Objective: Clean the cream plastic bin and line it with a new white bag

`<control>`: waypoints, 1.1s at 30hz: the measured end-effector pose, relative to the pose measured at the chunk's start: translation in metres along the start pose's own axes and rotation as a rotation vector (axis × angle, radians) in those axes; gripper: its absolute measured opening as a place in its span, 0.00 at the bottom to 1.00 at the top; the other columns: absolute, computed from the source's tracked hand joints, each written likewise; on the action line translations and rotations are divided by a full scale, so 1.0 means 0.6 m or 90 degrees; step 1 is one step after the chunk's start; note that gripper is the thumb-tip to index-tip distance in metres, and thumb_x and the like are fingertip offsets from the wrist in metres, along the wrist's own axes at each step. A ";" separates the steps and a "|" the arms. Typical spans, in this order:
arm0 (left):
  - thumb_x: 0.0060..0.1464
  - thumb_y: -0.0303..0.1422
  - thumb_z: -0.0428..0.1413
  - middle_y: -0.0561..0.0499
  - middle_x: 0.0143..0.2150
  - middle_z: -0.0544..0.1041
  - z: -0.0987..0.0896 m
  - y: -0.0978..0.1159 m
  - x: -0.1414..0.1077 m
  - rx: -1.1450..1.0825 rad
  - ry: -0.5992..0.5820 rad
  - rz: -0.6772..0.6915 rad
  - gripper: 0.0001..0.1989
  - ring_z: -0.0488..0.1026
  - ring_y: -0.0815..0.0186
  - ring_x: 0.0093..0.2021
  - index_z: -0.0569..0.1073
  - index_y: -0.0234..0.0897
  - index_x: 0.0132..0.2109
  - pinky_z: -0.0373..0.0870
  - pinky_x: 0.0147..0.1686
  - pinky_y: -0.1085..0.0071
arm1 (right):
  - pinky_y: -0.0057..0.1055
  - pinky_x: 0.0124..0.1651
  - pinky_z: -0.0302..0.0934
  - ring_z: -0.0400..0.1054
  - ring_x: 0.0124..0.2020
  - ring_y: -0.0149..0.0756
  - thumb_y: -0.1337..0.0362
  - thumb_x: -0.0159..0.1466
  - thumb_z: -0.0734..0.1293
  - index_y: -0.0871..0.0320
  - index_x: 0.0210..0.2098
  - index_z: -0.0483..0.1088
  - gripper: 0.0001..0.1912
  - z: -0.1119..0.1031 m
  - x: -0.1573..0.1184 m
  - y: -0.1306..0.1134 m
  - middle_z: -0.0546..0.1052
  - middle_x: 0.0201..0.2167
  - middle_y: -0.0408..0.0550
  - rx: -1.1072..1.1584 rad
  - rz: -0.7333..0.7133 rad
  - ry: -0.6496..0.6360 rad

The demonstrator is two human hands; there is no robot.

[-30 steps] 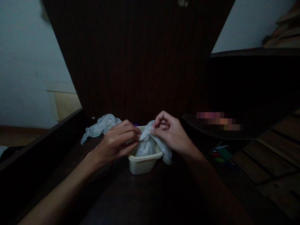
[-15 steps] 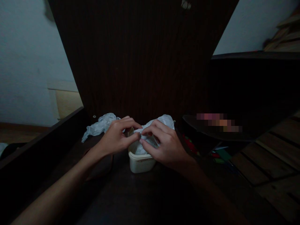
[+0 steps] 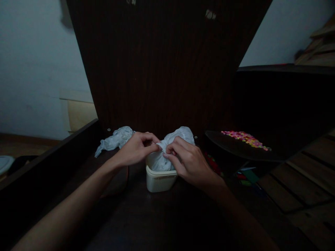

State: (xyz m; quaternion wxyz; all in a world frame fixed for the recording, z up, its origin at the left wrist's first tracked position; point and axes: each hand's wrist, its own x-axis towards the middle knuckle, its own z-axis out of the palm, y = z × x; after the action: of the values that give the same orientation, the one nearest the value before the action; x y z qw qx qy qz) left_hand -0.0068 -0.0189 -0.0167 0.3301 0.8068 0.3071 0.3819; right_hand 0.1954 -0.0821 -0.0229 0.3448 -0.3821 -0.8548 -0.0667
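Head view: white plastic bag [image 3: 180, 134] is partly down inside the cream tub [image 3: 160, 183], gathered into a twist just above the tub's opening, with a puffed section bulging past its far right side. Left hand [image 3: 134, 148] is over the tub's left rim, thumb and forefinger pinched on the twist. Right hand [image 3: 187, 158] is over the tub's right rim, thumb and fingertips closed on the same gathered plastic, just beside the left fingertips. Bag's lower part hangs below both grips, within the tub walls.

Tub is upright on a dark surface [image 3: 141, 223]. Crumpled bag [image 3: 117, 137] lies left of the tub and slightly behind it. Wood-grain panel [image 3: 162, 69] stands behind the tub; low side board [image 3: 47, 158] well to its left, pale wall [image 3: 31, 69] beyond. Right of the tub: curved dark shelf [image 3: 230, 146] bearing a heap of small pink and yellow pieces [image 3: 246, 139]. Red and green items [image 3: 244, 177] also right of tub, too dim to identify. Wooden slats [image 3: 309, 174] far right of it.
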 end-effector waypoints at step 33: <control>0.47 0.39 0.55 0.56 0.22 0.70 0.014 -0.005 0.008 -0.048 0.072 -0.081 0.11 0.65 0.67 0.26 0.73 0.37 0.23 0.61 0.28 0.73 | 0.33 0.35 0.59 0.66 0.34 0.35 0.69 0.66 0.69 0.57 0.34 0.69 0.05 -0.015 -0.018 0.010 0.68 0.34 0.46 0.100 0.032 0.044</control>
State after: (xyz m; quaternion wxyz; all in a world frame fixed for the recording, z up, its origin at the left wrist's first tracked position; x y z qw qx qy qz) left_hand 0.0018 -0.0160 -0.0213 0.3659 0.7500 0.3613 0.4160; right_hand 0.2097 -0.0879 -0.0239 0.4049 -0.3725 -0.8350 -0.0037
